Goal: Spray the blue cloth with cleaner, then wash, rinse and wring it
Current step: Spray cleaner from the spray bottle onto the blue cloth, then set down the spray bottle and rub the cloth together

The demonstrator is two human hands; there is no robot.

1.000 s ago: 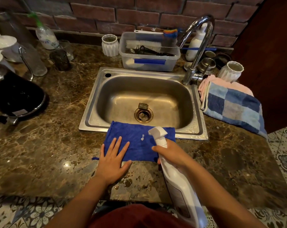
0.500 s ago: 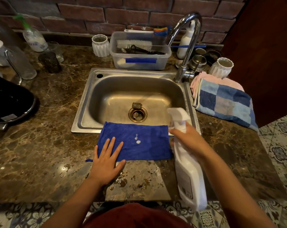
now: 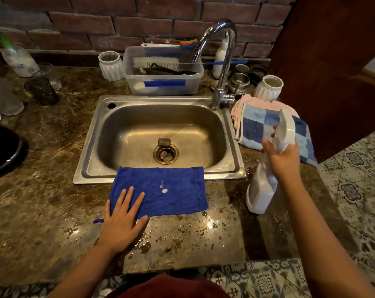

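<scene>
A blue cloth (image 3: 173,190) lies flat on the marble counter, its far edge over the front rim of the steel sink (image 3: 92,147). A small white blob of cleaner sits near the cloth's middle. My left hand (image 3: 123,222) lies flat, fingers spread, on the cloth's near left corner. My right hand (image 3: 283,158) grips the neck of a white spray bottle (image 3: 261,190), held to the right of the sink above the counter, well clear of the cloth. The chrome tap (image 3: 222,61) arches over the sink's back right; no water runs.
A checked blue towel (image 3: 257,125) over a pink cloth lies right of the sink. Behind the sink stand a clear tub (image 3: 163,82) with brushes, two white ribbed cups and small steel bowls. Glasses, a bottle and a dark pot occupy the left. Wet spots dot the counter's front.
My right hand has carried the spray bottle from over the cloth out to the right, beside the sink. My left hand stays pressed on the cloth.
</scene>
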